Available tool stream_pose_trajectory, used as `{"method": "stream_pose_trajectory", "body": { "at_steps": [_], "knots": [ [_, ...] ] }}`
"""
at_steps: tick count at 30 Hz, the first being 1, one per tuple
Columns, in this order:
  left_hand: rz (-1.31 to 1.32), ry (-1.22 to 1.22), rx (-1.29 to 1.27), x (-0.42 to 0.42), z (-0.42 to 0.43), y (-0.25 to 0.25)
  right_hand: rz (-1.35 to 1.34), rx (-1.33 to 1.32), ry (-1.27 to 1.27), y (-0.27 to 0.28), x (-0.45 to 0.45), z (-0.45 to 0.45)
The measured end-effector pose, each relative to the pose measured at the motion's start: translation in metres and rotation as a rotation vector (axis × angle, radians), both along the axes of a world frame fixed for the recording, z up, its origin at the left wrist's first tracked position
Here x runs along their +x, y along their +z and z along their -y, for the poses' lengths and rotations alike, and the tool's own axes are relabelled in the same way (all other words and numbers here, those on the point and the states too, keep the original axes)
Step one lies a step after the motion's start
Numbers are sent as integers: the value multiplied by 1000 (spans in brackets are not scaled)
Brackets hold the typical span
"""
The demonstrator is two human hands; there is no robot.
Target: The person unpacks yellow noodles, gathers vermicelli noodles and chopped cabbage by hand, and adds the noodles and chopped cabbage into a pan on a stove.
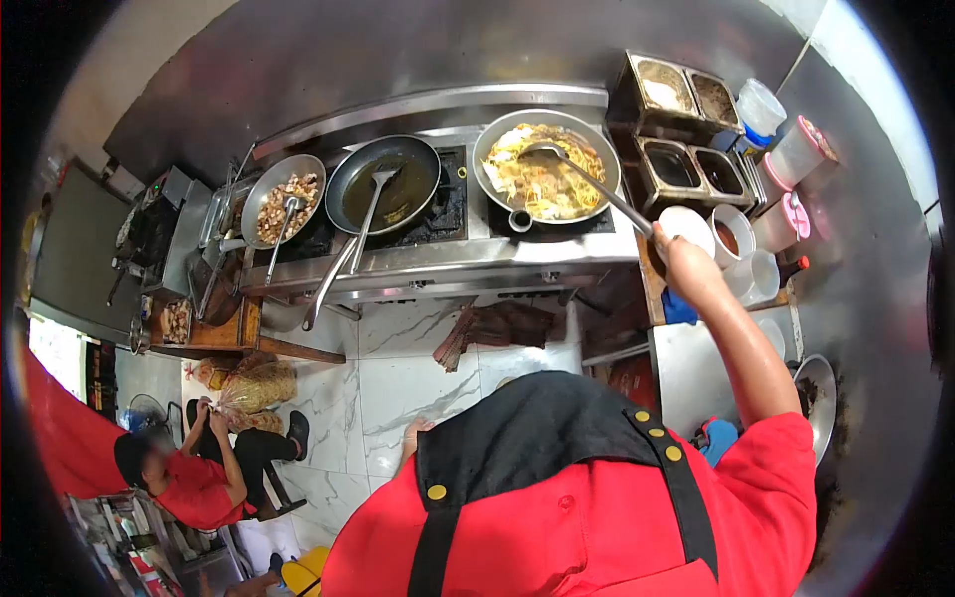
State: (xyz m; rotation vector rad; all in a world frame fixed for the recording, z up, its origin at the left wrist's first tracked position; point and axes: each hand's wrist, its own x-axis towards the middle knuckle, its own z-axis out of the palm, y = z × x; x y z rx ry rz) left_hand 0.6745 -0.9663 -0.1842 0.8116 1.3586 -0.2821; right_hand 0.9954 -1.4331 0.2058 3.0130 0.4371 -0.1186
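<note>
My right hand point(688, 267) is closed around the end of a long-handled metal ladle point(609, 191). The ladle's bowl rests in a wok point(484, 186) of noodles point(547, 194) with pale pieces and some liquid, on the right part of the stove. Only a small bit of my left hand point(415, 435) shows beside my black apron, low in front of the stove. Its fingers are mostly hidden, and whatever they may hold cannot be seen. Near my right hand stand a white bowl point(686, 229) and a tub of reddish sauce point(731, 236).
A dark pan point(383, 164) of oil with a metal utensil sits mid-stove. Left of it is a pan point(251, 221) of browned chunks. Metal seasoning containers point(686, 90) and lidded jugs point(796, 154) line the right. A seated co-worker point(189, 478) handles a bag point(261, 383) at lower left.
</note>
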Motion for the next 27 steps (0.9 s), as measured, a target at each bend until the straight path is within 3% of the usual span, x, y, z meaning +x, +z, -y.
{"method": "stream_pose_trajectory", "body": {
  "at_steps": [3, 6, 10, 12, 17, 20, 24, 27],
  "knots": [
    [6, 9, -5, 5, 8, 1, 58, -89, 19, 50, 0, -13],
    [20, 4, 1, 11, 14, 4, 41, -4, -1, -7, 5, -15],
    [37, 14, 11, 15, 22, 8, -115, 8, -59, 47, 33, -3],
    [46, 19, 11, 16, 27, 9, 21, 124, 9, 36, 50, 16],
    [33, 40, 6, 3, 42, 12, 42, 225, -63, -1, 93, -6],
    [27, 43, 8, 0, 46, 14, -120, 207, 43, -4, 85, -5],
    [13, 41, 11, -2, 52, 12, 207, 45, 225, 13, 47, 41],
    [9, 41, 12, -1, 55, 13, 160, 48, 123, 51, 21, 76]
  ]
}}
